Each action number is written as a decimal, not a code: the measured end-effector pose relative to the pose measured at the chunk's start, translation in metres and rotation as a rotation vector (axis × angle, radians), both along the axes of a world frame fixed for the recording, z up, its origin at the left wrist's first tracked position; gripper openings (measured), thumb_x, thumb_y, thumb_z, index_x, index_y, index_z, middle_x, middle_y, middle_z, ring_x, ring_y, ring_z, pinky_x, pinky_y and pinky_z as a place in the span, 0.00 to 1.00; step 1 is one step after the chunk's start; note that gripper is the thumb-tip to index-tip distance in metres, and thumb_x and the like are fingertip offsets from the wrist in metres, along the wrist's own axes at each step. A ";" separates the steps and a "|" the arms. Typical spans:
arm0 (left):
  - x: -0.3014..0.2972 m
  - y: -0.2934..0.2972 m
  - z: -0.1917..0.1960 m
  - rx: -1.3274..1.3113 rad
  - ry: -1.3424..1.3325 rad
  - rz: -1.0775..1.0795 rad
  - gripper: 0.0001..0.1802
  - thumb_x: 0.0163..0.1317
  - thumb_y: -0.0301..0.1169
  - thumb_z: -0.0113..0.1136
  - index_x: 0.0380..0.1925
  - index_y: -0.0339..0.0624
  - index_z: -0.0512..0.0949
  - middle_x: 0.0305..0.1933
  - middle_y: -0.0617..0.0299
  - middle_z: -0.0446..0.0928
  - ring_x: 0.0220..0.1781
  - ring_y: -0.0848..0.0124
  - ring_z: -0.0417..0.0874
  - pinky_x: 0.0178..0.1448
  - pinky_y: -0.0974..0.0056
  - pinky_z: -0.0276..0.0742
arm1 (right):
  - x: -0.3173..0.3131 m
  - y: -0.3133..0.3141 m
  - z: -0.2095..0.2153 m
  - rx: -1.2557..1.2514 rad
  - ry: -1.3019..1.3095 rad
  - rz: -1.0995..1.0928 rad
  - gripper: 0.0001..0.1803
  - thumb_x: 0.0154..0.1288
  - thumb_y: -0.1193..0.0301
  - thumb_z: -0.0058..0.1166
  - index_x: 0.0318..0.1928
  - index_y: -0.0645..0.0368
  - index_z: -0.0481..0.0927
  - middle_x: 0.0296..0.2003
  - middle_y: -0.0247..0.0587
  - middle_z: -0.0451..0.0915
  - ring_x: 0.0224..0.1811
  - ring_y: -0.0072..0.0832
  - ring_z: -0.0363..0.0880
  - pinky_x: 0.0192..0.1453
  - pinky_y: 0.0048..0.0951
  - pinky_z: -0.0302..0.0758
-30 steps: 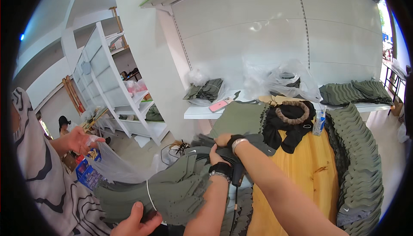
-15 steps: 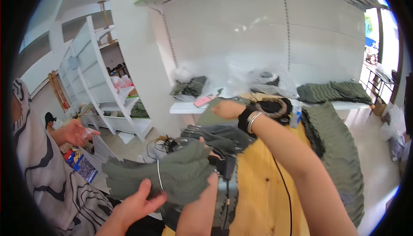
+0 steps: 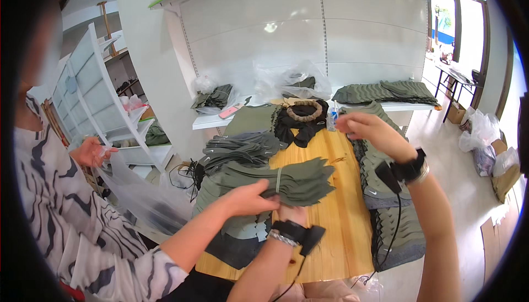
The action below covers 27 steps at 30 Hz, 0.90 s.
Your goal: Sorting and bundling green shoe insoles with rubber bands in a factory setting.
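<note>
The left hand [image 3: 292, 214], mostly hidden under the green bundle [image 3: 286, 181] on the table [image 3: 336, 236], grips it; a co-worker's hand [image 3: 250, 198] clasps it too. Farther off, the right hand [image 3: 366, 128] hovers, fingers loosely curled, holding nothing.

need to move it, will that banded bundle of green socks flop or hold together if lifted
The bundle looks soft: its ends fan out and droop past the band, so it would probably sag. The band seems to pinch it together, so it likely lifts as one. Probably light, since the left hand grips it from one side.
</note>
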State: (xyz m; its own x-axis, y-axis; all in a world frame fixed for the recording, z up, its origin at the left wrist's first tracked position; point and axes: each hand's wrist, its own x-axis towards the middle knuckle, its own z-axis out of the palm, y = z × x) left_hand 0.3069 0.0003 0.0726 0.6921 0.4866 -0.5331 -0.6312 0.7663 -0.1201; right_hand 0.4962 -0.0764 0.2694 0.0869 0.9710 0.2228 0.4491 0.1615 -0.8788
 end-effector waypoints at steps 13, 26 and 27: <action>-0.080 -0.136 -0.051 0.641 0.359 -0.453 0.21 0.68 0.29 0.43 0.57 0.26 0.61 0.62 0.49 0.64 0.66 0.62 0.63 0.71 0.62 0.56 | -0.069 -0.105 -0.114 -0.021 -0.009 -0.184 0.14 0.64 0.72 0.48 0.49 0.63 0.73 0.44 0.46 0.78 0.47 0.33 0.77 0.52 0.29 0.72; -0.145 -0.120 -0.025 1.694 1.138 -0.563 0.17 0.57 0.29 0.60 0.46 0.36 0.73 0.44 0.57 0.76 0.50 0.66 0.75 0.55 0.64 0.69 | -0.105 -0.053 -0.194 -0.217 -0.638 -0.251 0.11 0.56 0.68 0.55 0.32 0.65 0.74 0.29 0.52 0.78 0.34 0.46 0.79 0.39 0.38 0.76; -0.139 -0.110 -0.017 1.683 1.135 -0.564 0.17 0.57 0.29 0.60 0.46 0.36 0.73 0.44 0.57 0.76 0.50 0.66 0.75 0.55 0.64 0.69 | -0.109 -0.051 -0.197 -0.224 -0.642 -0.244 0.11 0.56 0.68 0.55 0.32 0.65 0.74 0.29 0.52 0.78 0.34 0.46 0.79 0.39 0.38 0.76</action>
